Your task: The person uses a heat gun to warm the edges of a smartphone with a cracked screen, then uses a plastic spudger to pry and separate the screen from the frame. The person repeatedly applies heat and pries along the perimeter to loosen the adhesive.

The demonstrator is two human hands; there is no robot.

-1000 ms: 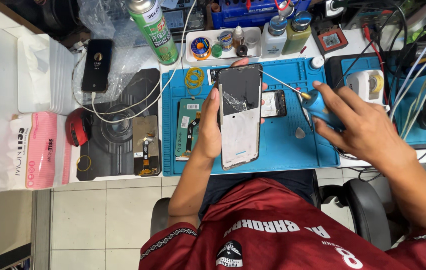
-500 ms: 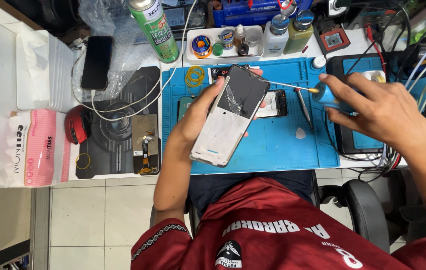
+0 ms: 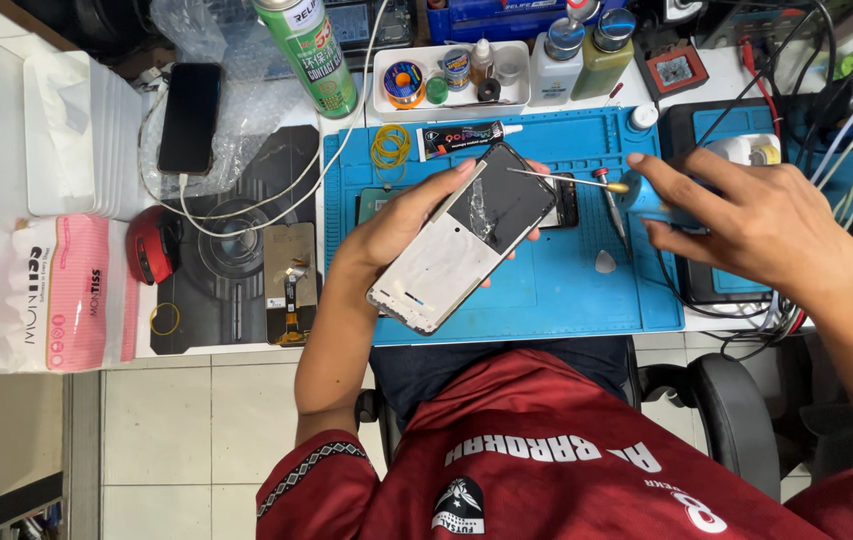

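Two hands are working over the blue mat (image 3: pixel 546 290) on the tabletop. Left hand (image 3: pixel 401 225) is gripping a phone frame (image 3: pixel 461 240), fingers clamped round its edges, holding it tilted just above the mat w/ the dark cracked part at upper right. Right hand (image 3: pixel 746 220) is hovering over the mat's right edge, fingers spread apart, gripping nothing. Thin tweezers (image 3: pixel 566 180) are lying just beside the frame's top corner; can't tell if the tip is touching it. A second dark phone under the frame is mostly hidden. One green spray can (image 3: pixel 308 55) is cut off at top, label in green, white, red. One black glue tube (image 3: pixel 466 135) is lying near yellow rubber bands (image 3: pixel 391 147). Two bottles (image 3: pixel 586 45) are standing at the back. Pink-and-white pack (image 3: pixel 56 295) is lying far left.
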